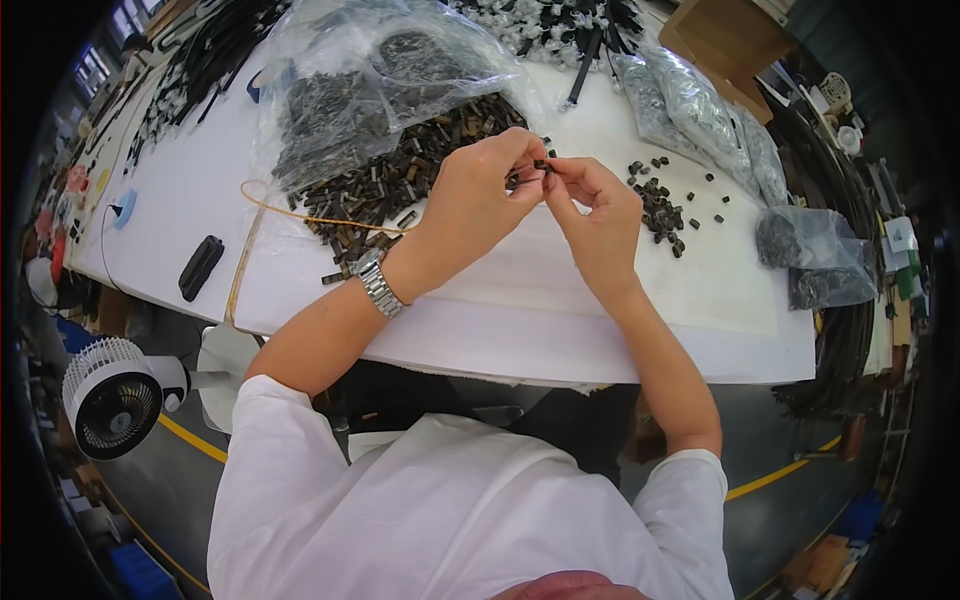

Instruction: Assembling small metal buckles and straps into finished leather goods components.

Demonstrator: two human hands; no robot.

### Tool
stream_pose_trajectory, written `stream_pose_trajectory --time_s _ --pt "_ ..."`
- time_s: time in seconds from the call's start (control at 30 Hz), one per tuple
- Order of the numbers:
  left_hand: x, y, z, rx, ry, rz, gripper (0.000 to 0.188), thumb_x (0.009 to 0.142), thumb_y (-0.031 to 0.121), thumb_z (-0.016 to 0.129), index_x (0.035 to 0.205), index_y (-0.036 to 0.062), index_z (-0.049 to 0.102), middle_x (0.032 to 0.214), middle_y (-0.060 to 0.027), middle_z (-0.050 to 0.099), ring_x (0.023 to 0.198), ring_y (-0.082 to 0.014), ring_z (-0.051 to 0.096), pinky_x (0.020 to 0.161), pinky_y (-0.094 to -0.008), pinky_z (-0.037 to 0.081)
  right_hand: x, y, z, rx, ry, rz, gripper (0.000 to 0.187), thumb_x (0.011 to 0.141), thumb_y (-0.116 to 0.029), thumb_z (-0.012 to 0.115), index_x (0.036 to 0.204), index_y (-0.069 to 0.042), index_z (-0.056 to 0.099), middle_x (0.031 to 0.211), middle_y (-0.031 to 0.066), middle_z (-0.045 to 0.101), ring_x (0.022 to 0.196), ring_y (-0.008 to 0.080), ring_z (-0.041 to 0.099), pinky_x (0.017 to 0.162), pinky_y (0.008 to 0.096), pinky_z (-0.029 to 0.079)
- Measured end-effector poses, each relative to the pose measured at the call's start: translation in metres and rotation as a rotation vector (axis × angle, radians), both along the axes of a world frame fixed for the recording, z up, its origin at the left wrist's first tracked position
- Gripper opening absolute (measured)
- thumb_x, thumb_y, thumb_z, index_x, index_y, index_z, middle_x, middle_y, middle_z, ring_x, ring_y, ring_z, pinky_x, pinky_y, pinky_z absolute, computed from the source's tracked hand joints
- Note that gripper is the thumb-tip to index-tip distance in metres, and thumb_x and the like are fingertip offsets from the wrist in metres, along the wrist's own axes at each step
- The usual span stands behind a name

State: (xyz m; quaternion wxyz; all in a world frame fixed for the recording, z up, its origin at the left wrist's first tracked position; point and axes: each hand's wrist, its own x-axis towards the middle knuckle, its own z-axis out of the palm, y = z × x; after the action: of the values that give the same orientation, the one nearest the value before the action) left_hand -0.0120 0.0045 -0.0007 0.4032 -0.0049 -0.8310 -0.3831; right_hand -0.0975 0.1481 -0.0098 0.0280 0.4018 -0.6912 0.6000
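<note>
Above the white table, my left hand [475,195] and my right hand [598,220] meet fingertip to fingertip. Both are closed in a pinch on a small dark part [543,165]; fingers cover much of it, and whether it is one piece or two cannot be made out. Left of and behind my left hand lies a heap of short dark brown and black pieces [385,185], partly under a clear plastic bag [335,95]. A smaller scatter of short black pieces [660,212] lies to the right of my right hand.
A black oblong case [201,268] and a yellowish cord [300,215] lie on the left. Black strips [215,50] and bundled black parts [590,40] fill the back. Clear bags [690,110] and a cardboard box [725,45] stand back right. A fan [118,400] is beside the table.
</note>
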Motion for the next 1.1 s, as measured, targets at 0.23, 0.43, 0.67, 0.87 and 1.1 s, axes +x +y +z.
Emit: stream_pose_trajectory --time_s 0.23,0.43,0.67,0.87,1.1 --pt "-0.002 -0.012 0.003 0.037 -0.141 -0.052 0.015 0.087 0.008 0.076 0.1 0.0017 0.07 0.067 -0.0016 0.064 0.053 -0.0035 0.046 0.049 -0.0228 0.037 -0.018 0.001 -0.004 -0.037 -0.189 0.184 0.016 0.096 -0.002 0.068 0.11 0.007 0.072 0.096 0.0134 0.079 0.088 0.0197 0.079 0.08 0.0278 0.06" --pt "-0.004 -0.045 0.007 0.773 -0.517 -0.494 0.013 0.092 0.01 0.076 0.099 0.0001 0.073 0.079 -0.0009 0.073 0.056 -0.0007 0.054 0.047 -0.0188 0.035 -0.032 0.002 -0.006 -0.05 -0.508 0.44 0.019 0.098 0.0 0.066 0.113 0.012 0.068 0.096 0.0172 0.077 0.085 0.0218 0.078 0.081 0.0285 0.062" --pt "0.001 -0.014 0.003 0.126 -0.253 -0.07 0.011 0.093 0.009 0.074 0.097 -0.0016 0.073 0.079 -0.0041 0.074 0.068 -0.0074 0.067 0.061 -0.023 0.052 -0.01 -0.001 -0.005 -0.002 -0.346 0.178 0.015 0.098 0.0 0.066 0.11 0.01 0.068 0.097 0.0154 0.077 0.085 0.02 0.078 0.079 0.0268 0.061" --pt "0.003 -0.005 0.003 0.039 -0.156 0.002 0.012 0.086 0.008 0.074 0.086 -0.0019 0.068 0.076 -0.015 0.073 0.067 -0.0276 0.071 0.062 -0.0351 0.055 0.002 -0.003 -0.003 0.006 -0.046 0.039 0.013 0.095 -0.001 0.07 0.107 0.006 0.07 0.092 0.0128 0.079 0.084 0.019 0.079 0.073 0.0272 0.06" --pt "-0.004 -0.003 0.002 0.112 -0.211 0.034 0.011 0.088 0.006 0.071 0.094 -0.0022 0.071 0.078 -0.0087 0.073 0.068 -0.0095 0.069 0.062 -0.0251 0.054 0.001 -0.005 -0.005 0.039 0.217 -0.051 0.013 0.093 -0.001 0.071 0.105 0.004 0.072 0.091 0.014 0.079 0.085 0.0197 0.08 0.072 0.0284 0.06"
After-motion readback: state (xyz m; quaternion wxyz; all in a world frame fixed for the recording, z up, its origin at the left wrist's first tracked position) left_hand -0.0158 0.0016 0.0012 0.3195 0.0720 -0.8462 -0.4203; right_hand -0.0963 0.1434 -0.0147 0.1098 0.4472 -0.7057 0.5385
